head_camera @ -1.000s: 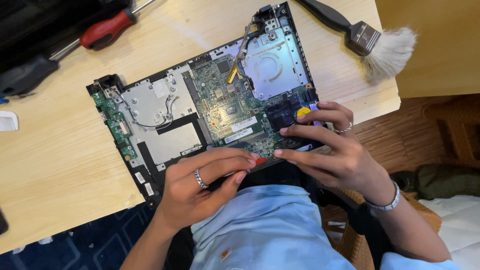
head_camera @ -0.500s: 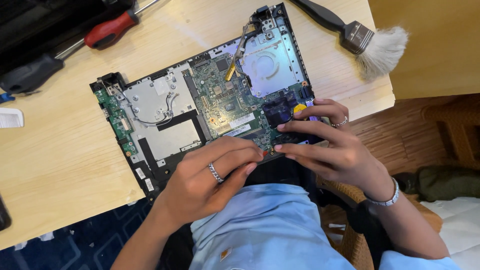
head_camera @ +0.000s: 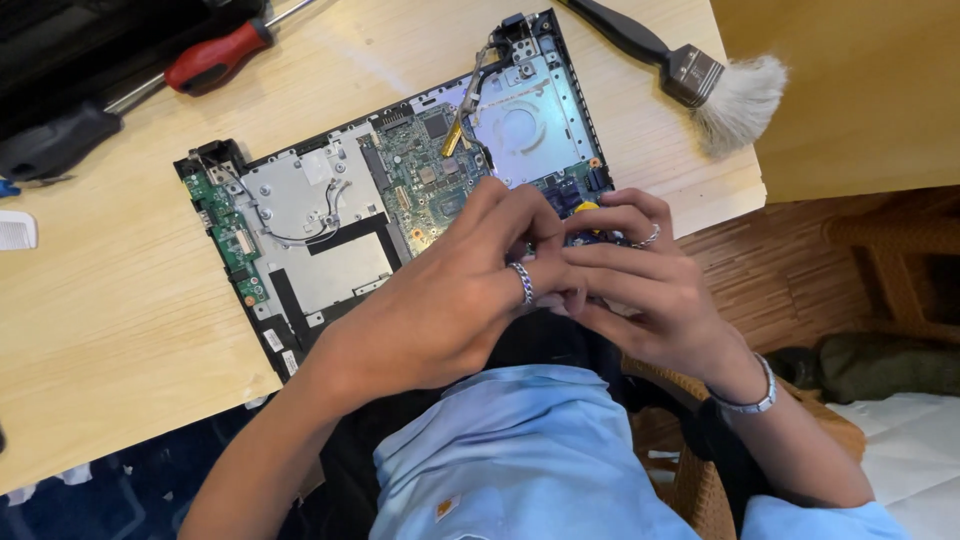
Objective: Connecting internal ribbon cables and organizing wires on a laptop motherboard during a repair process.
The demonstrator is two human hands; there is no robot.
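Observation:
An opened laptop base (head_camera: 310,215) lies on a light wooden table (head_camera: 100,330), its green circuit board (head_camera: 425,175) and metal plates exposed. My left hand (head_camera: 450,300), with a ring on one finger, reaches over the board's near right part, fingertips bunched against my right hand. My right hand (head_camera: 650,285) curls around a small tool with a yellow cap (head_camera: 585,207) and a blue body, held at the laptop's right near corner. What the left fingertips grip is hidden.
A black-handled brush (head_camera: 715,85) with pale bristles lies at the table's back right. A red-handled screwdriver (head_camera: 215,58) and a black tool (head_camera: 55,140) lie at the back left. A small white object (head_camera: 15,230) sits at the left edge. The table's edge runs just right of the laptop.
My left hand has moved up and to the right from the laptop's near edge, onto the board, and now meets my right hand. The right hand has stayed at the yellow-capped tool.

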